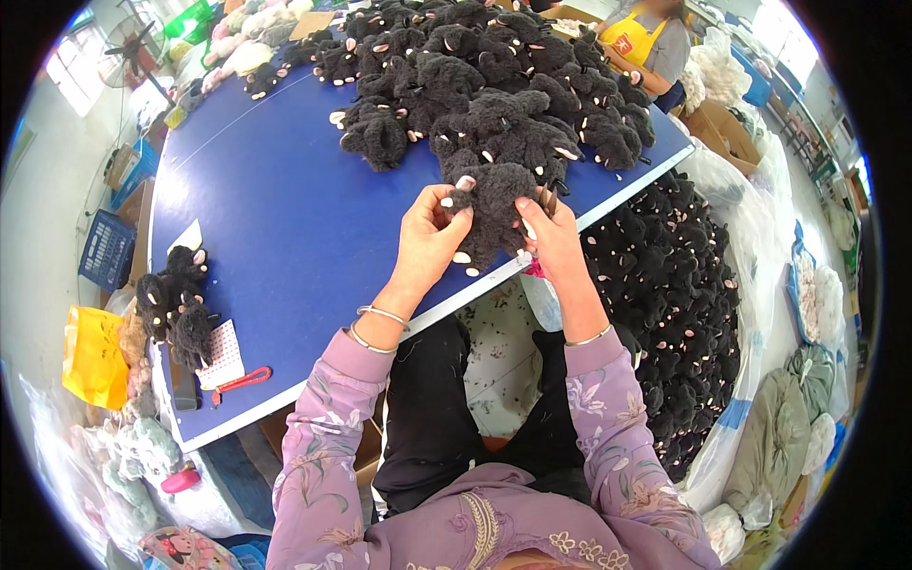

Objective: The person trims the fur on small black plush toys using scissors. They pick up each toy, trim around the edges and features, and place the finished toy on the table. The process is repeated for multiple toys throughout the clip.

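A black fuzzy plush toy (499, 214) with pale pink tips on its limbs is held over the near edge of the blue table. My left hand (432, 237) pinches its left side by a pink-tipped part. On the other side my right hand (554, 237) grips the body between thumb and fingers. Narrow dark points of a small tool (548, 199), looking like thread snips, stick up from the right hand; its handle is hidden. A large heap of similar black plush toys (446, 81) lies just beyond the held one.
The blue table (275, 190) spreads to the left, with black plush toys (180, 299), a card (221, 353) and a red strap (244, 378) near its left edge. A huge plastic bag (755, 275) of black plush stands at right. A person in a yellow apron (632, 43) is at far right.
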`<state>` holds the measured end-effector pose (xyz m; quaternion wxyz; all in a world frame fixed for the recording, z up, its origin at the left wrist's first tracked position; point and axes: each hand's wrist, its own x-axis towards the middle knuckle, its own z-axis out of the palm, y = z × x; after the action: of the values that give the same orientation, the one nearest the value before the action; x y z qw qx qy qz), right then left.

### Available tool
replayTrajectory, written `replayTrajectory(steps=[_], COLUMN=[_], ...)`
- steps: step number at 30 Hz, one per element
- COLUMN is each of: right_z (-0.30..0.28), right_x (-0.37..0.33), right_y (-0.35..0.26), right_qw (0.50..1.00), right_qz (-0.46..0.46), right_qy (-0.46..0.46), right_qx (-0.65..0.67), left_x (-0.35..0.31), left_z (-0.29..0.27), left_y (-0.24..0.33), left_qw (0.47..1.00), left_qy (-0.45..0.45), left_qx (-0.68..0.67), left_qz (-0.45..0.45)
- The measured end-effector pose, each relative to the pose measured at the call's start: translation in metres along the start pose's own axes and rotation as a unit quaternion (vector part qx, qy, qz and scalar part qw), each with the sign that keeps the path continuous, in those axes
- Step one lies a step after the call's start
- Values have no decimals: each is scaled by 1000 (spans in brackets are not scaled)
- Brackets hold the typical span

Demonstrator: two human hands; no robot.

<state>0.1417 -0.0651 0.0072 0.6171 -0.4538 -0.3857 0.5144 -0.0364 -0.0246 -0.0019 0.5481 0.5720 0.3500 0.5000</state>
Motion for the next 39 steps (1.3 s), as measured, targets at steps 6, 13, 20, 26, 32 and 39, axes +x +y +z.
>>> replayTrajectory(steps=[6, 13, 20, 26, 32, 39], right_z=[-4, -9, -6, -8, -7, -1], right_x=[3, 8, 4, 6, 4, -4], right_y=[3, 8, 6, 6, 1, -9], right_qw=[992, 990, 997, 997, 999, 996], right_qz=[41, 26, 10, -7, 5, 53], right_qy=[20, 33, 7, 37, 20, -66], right_qx=[116, 131, 72, 66, 42, 31], left_x=[-1, -2, -7, -7, 0, 2], left_z=[0, -1, 3, 2, -9, -5], left_y=[0, 7, 15, 10, 5, 7], left_qw=[994, 995, 991, 988, 985, 986], left_qy=[-18, -60, -94, -132, -151, -103], left_qx=[-103, -83, 60, 74, -27, 41], left_qz=[45, -7, -77, 14, -77, -123])
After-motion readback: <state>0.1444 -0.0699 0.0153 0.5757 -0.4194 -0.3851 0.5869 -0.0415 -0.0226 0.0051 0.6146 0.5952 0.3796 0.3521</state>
